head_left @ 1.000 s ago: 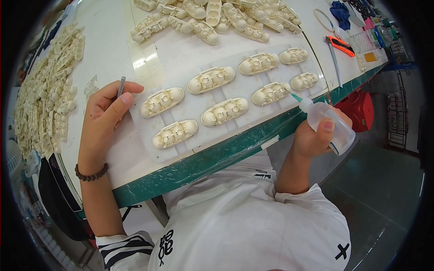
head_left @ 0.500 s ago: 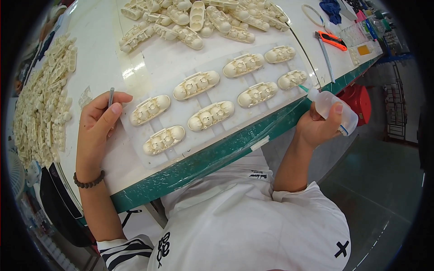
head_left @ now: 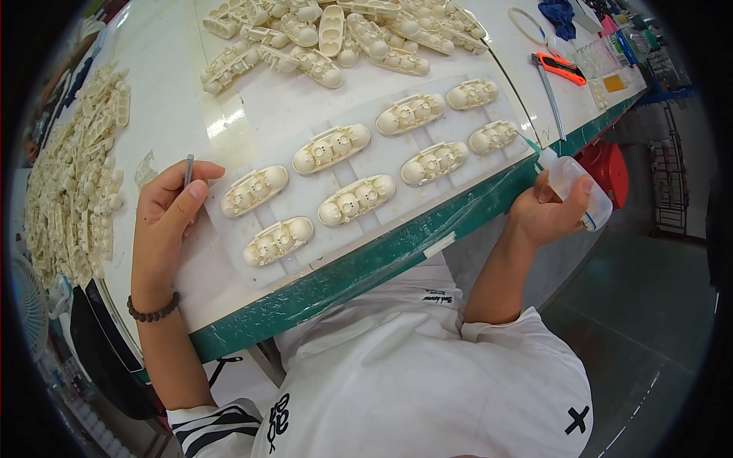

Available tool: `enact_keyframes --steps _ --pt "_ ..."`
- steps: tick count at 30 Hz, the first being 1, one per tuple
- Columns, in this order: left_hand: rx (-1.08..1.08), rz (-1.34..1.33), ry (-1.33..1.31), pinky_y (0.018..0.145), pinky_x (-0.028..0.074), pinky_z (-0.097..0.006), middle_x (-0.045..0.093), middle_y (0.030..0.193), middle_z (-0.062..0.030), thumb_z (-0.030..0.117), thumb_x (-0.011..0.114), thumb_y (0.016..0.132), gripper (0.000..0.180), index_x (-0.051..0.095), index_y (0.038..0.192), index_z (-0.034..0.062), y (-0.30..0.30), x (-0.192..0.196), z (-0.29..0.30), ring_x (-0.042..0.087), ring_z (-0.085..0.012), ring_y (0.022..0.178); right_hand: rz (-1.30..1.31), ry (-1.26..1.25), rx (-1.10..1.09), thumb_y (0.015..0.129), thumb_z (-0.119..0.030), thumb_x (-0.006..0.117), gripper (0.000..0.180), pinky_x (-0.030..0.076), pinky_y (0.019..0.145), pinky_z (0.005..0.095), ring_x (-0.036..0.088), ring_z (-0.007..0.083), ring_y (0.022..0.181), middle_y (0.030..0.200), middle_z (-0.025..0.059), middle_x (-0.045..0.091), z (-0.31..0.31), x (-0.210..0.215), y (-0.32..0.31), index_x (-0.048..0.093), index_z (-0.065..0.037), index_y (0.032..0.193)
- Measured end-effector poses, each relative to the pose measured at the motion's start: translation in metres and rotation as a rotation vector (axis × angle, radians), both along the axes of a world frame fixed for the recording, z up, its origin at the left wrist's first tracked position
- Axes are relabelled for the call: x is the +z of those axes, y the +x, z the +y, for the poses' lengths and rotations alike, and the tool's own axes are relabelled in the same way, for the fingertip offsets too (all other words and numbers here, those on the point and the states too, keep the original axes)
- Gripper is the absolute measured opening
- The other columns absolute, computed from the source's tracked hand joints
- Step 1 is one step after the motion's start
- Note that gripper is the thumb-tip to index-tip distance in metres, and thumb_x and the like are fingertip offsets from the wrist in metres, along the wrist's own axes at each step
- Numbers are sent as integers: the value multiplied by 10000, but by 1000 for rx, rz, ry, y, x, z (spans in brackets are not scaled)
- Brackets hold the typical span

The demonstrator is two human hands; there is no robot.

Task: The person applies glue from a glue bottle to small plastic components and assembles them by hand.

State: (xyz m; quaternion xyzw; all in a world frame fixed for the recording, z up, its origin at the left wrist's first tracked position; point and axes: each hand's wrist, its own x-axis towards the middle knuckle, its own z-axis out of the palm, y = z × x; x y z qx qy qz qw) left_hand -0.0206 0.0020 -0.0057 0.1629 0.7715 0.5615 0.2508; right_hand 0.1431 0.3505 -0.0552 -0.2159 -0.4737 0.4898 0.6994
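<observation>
My left hand (head_left: pixel 166 221) rests on the white table (head_left: pixel 168 114) and pinches a thin grey metal rod (head_left: pixel 188 169) upright between thumb and fingers. Just right of it lies a white plastic sheet (head_left: pixel 458 122) with several cream oval moulded parts (head_left: pixel 356 200) set in two rows. My right hand (head_left: pixel 547 215) hangs off the table's green front edge (head_left: pixel 366 267) and grips a small translucent squeeze bottle (head_left: pixel 574 185), whose teal nozzle points at the rightmost part (head_left: pixel 492 137).
A heap of cream parts (head_left: pixel 336 30) lies at the back and another pile (head_left: pixel 80 175) along the left. An orange utility knife (head_left: pixel 559 68), a long metal rod (head_left: pixel 550 98) and a ring (head_left: pixel 524 24) lie at the back right. A red stool (head_left: pixel 607 164) stands beyond the edge.
My right hand with the bottle has risen and moved nearer the table's edge, the nozzle now reaching towards the rightmost part. My left hand has kept hold of the rod.
</observation>
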Motion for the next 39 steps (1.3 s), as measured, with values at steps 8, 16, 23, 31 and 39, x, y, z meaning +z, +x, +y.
enact_keyframes --steps 8,16,23,31,39 --pt "14 -1 -9 509 246 -164 445 661 108 233 581 930 265 661 1066 19 1 0 1 321 12 568 -20 57 -30 774 -253 710 261 339 409 201 476 75 468 601 -8 475 -2 1 -2 491 -110 768" --pt "3 7 1 509 246 -165 439 652 107 231 571 933 263 664 1061 21 0 0 2 319 6 561 22 20 -76 772 -244 690 247 339 428 184 439 70 462 623 -4 480 -5 4 -5 494 -100 812" --pt "-11 -24 35 501 256 -163 452 660 96 241 561 946 269 665 1060 21 -1 0 -1 335 6 556 15 27 529 851 -481 674 556 333 509 202 334 73 469 641 -3 461 40 17 37 540 -33 1152" --pt "39 133 231 483 280 -143 483 698 72 249 519 992 268 660 1106 52 2 -9 1 386 10 554 -215 36 919 859 -282 716 760 460 735 248 540 111 849 1000 47 568 100 40 -35 290 -91 1459" --pt "85 487 169 646 429 -270 606 758 -43 228 506 980 290 647 1104 7 6 -10 10 502 -121 677 -871 390 541 746 -1 743 963 484 866 318 558 188 1033 1199 137 524 137 15 -46 151 -87 1501"
